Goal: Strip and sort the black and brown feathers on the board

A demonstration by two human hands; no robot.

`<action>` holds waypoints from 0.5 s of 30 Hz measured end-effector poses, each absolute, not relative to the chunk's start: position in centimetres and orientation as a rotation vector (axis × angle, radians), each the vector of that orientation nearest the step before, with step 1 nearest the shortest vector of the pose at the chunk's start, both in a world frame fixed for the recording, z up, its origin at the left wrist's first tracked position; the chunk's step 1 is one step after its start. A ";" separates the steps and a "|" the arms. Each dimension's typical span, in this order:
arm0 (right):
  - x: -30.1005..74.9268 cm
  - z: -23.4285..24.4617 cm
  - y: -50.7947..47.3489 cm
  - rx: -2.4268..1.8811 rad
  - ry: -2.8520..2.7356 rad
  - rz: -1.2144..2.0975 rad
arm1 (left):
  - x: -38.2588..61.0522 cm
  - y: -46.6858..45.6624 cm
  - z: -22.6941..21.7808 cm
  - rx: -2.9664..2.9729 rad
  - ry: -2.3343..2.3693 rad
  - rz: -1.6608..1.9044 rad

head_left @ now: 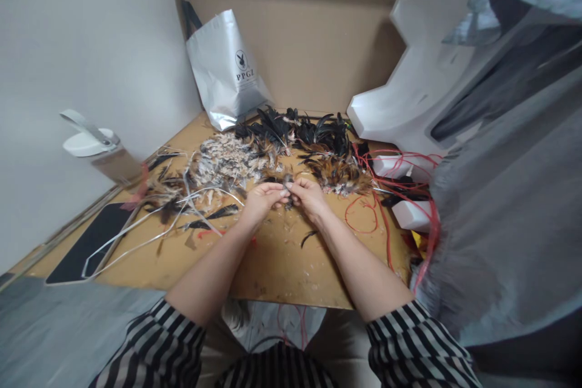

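Close together over the middle of the table, my left hand [266, 199] and my right hand [308, 195] pinch a small dark feather [288, 201] between their fingertips. Its brownish tips show above and below the fingers; the part in the pinch is hidden. Beyond my hands lie black feathers [273, 130] in bundles. To the right sits a pile of brown feathers [341, 176], and to the left a heap of pale, fluffy feathers [227, 160]. A single dark feather [222, 212] rests just left of my left hand.
A silver bag [222, 66] leans against the cardboard back panel [309, 36]. At left stand a lidded cup [116, 163] and a dark phone [91, 242], with white strips [150, 215] nearby. Red cords [386, 230] tangle at right beside white plugs [411, 215] and grey cloth [509, 212].
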State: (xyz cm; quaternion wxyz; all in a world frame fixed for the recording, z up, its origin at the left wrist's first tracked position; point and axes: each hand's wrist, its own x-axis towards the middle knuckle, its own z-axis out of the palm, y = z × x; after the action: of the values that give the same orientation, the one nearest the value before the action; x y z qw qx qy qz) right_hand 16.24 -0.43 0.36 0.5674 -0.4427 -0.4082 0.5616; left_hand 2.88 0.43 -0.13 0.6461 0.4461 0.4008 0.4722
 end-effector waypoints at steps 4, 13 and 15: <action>16.3 0.4 -0.5 -1.054 -0.952 1.363 | 2.8 0.6 -0.3 1.002 0.890 1.082; 16.3 0.2 -0.5 -1.064 -0.983 1.339 | 2.7 0.6 -0.4 0.881 0.845 1.000; 16.3 0.3 -0.6 -1.084 -1.000 1.314 | 2.7 0.5 -0.4 0.857 0.848 0.991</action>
State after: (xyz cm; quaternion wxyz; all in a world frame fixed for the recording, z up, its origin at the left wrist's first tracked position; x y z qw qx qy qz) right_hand 16.25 -0.58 0.29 0.5508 -0.4581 -0.4227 0.5551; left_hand 2.70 0.55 -0.45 0.7107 0.3861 0.3824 0.4468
